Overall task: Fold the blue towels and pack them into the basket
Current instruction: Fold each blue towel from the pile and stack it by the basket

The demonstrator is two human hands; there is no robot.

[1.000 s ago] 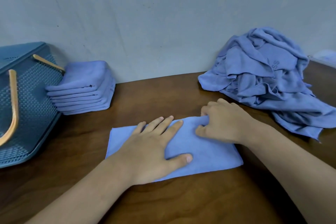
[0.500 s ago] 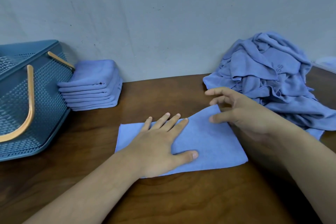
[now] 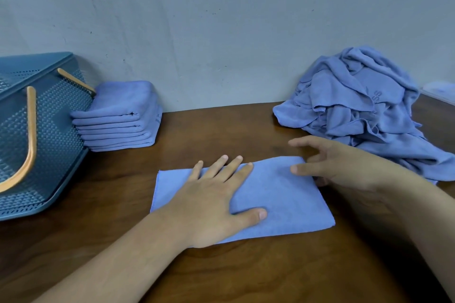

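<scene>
R hand (image 3: pixel 344 167) opened over towel (image 3: pixel 283 194), fingers (image 3: pixel 302 142) spread; L hand (image 3: pixel 214 204) flat.

Readable: "SS", pressed tone-on-tone into blue cloth near top right of pile of crumpled towels (image 3: pixel 357 110) at far right of bench (image 3: pixel 221 130). Letters tilted, set on flat patch between folds; cannot tell whether more letters lie beyond, under next fold.

Also seen, not readable: small dark mark on right end of stack of folded towels (image 3: pixel 118 115), about mid-height; too small and blurred to make out.
</scene>
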